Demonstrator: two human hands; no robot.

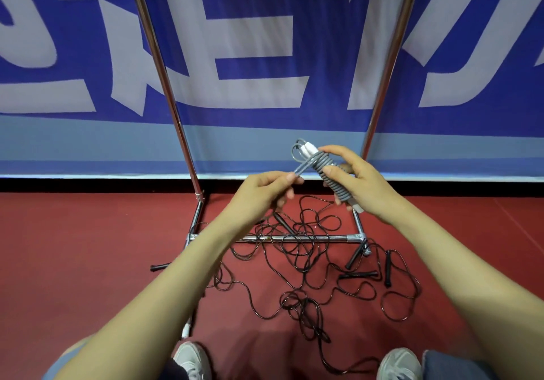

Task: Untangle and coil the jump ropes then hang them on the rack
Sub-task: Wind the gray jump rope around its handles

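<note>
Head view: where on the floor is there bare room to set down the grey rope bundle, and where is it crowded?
Bare red floor lies left of the rack's left base leg, and at far right beyond the black handles. Crowded: the black ropes tangle over the rack's crossbar and run back toward the shoes.
</note>
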